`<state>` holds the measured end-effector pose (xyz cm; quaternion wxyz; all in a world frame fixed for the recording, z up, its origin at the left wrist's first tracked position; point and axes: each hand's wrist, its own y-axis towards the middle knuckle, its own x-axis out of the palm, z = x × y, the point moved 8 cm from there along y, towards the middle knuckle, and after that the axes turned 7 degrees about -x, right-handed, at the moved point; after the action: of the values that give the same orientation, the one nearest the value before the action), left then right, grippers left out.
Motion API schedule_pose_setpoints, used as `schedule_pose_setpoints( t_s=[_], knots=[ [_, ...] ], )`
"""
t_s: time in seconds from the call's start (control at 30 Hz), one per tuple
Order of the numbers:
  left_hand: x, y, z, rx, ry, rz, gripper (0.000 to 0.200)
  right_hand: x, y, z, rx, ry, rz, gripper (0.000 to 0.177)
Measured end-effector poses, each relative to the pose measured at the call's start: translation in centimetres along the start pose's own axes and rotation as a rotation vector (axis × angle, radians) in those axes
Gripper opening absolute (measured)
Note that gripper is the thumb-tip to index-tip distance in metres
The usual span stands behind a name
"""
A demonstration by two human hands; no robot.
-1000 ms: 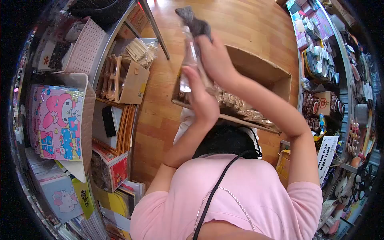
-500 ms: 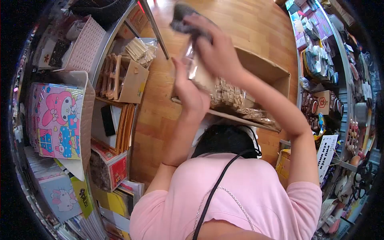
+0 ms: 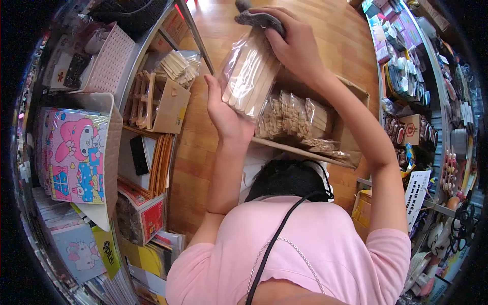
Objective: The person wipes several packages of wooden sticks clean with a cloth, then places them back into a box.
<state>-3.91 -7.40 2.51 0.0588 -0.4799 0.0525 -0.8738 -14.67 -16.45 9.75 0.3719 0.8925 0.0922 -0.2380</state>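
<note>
My left hand (image 3: pixel 223 118) holds the lower end of a clear bag of flat wooden sticks (image 3: pixel 249 76), raised above a cardboard box (image 3: pixel 351 140). My right hand (image 3: pixel 295 43) presses a grey cloth (image 3: pixel 256 19) against the top of that bag. Inside the box lie several more clear packets of small wooden pieces (image 3: pixel 292 117). The box rests in front of my body over the wooden floor.
Shelves on the left hold a pink cartoon box (image 3: pixel 76 155), wooden frames (image 3: pixel 145 99), a bag of sticks (image 3: pixel 175 63) and a white basket (image 3: pixel 109 58). Racks of small goods (image 3: pixel 406 66) line the right. The wooden floor (image 3: pixel 325 35) stretches ahead.
The bag has turned from upright and edge-on to flat and tilted, showing its sticks. My right hand with the cloth slid up to its top end; my left hand shifted lower and left.
</note>
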Motion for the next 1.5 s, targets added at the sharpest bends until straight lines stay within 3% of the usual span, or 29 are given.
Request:
schedule_pose_setpoints(
  t_s=[0.03,0.1,0.17,0.23,0.37,0.4,0.5,0.63,0.67,0.7,0.77,0.83,0.9,0.93,1.0,1.13,1.27,1.5],
  knots=[
    [0.0,0.2,0.3,0.007,-0.003,0.001,0.064,0.3,-0.2,-0.7,-0.006,0.002,-0.004,0.036],
    [-1.1,0.5,0.5,-0.041,0.024,0.141,0.057,1.5,-2.3,-6.8,-0.492,-0.051,-0.033,0.042],
    [-2.9,1.0,-0.2,0.014,-0.09,0.098,0.048,3.3,-4.7,-9.3,-0.488,-0.031,-0.054,0.046],
    [-1.2,0.4,0.0,0.043,-0.139,-0.121,0.048,3.7,-5.1,-9.2,-0.478,-0.017,-0.077,0.052],
    [-0.8,0.0,-0.5,-0.013,-0.124,0.02,0.046,4.1,-3.1,-6.7,-0.528,-0.1,-0.171,0.048],
    [-0.9,-0.1,-0.6,0.006,-0.087,0.109,0.057,4.5,-2.7,-5.6,-0.481,-0.106,-0.195,0.046],
    [-1.1,-0.1,-1.5,-0.041,-0.051,0.059,0.057,4.2,-1.6,-2.8,-0.395,-0.147,-0.217,0.037],
    [-2.0,0.3,-1.8,-0.036,0.038,0.009,0.052,1.7,0.4,3.6,0.071,-0.403,-0.156,0.029],
    [-2.0,0.3,-1.0,0.033,0.05,-0.003,0.052,0.1,0.9,4.2,0.082,-0.386,-0.028,0.027],
    [-2.0,0.4,-0.6,0.034,0.052,-0.006,0.052,-1.0,1.6,3.9,0.08,-0.424,0.014,0.026],
    [-2.1,0.5,0.5,0.039,0.045,0.034,0.052,-2.0,1.1,1.7,-0.082,-0.215,0.097,0.027],
    [-1.7,0.3,0.6,0.041,0.043,0.059,0.053,0.2,-1.0,-3.9,-0.5,-0.154,0.059,0.032],
    [-2.1,0.1,-0.6,-0.003,0.031,0.244,0.047,3.5,-3.7,-8.3,-0.787,-0.155,-0.077,0.039],
    [-1.4,0.3,-1.3,0.002,-0.184,-0.031,0.042,3.4,-4.0,-8.3,-0.781,-0.158,-0.074,0.039],
    [-1.6,0.1,-1.3,0.006,-0.112,-0.022,0.042,4.0,-4.2,-8.1,-0.72,-0.119,-0.165,0.041],
    [-1.6,-0.2,-0.7,0.075,0.096,0.066,0.046,3.3,-3.7,-8.5,-0.782,-0.196,-0.151,0.034],
    [0.9,-1.0,-0.6,0.034,0.214,-0.043,0.052,2.7,-2.8,-7.1,-0.665,-0.198,-0.145,0.03],
    [-1.2,0.0,-2.2,0.141,0.142,0.044,0.042,2.3,-3.0,-6.0,-0.578,-0.322,-0.087,0.033]
  ],
)
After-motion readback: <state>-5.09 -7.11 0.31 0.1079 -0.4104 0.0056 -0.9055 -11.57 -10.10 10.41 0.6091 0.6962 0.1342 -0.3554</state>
